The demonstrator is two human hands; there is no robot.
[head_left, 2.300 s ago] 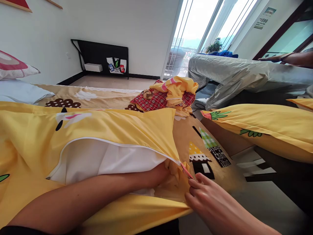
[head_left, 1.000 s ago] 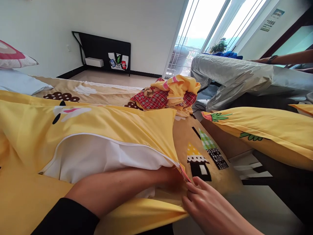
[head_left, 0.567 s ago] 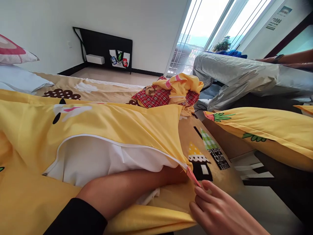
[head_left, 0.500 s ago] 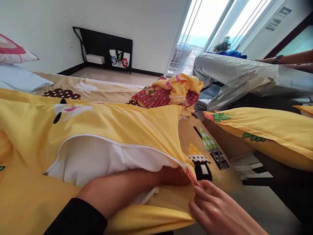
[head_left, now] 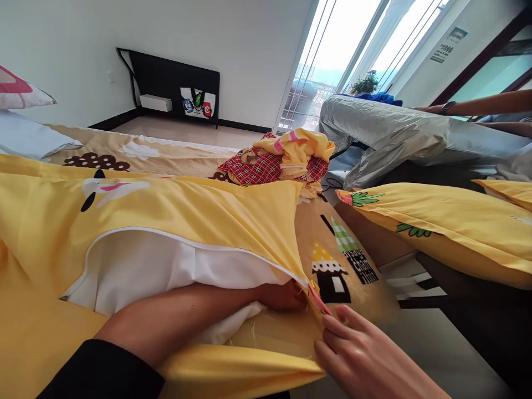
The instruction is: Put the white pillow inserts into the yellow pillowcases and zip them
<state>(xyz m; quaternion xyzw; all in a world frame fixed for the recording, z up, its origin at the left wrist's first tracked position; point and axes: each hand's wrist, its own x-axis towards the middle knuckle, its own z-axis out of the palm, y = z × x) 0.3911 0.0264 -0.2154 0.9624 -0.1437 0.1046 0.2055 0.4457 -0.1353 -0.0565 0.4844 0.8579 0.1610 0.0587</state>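
A yellow duvet cover point(head_left: 199, 213) with a cartoon print is spread before me. Its long white-edged opening gapes, showing white filling point(head_left: 137, 266) inside. My left hand point(head_left: 286, 296) reaches in through the opening, as far as the cover's right-hand corner. Its fingers look curled there, but the cloth partly hides them and what they hold cannot be made out. Just outside that corner, my right hand point(head_left: 353, 338) pinches the cover's edge beside a pink printed patch. Below my left forearm a yellow fold of the cover stretches toward my right hand.
A patterned tan bed sheet point(head_left: 307, 233) lies underneath. Red plaid and yellow cloth point(head_left: 266, 166) is heaped at the far edge. To the right are a yellow pillow point(head_left: 449, 221) and a plastic-wrapped mattress point(head_left: 382, 124), with another person's hands point(head_left: 436, 110) on it.
The whole view has shifted slightly, so things appear a little further left. Both hands keep their places at the cover's corner. More of the other person's arms shows.
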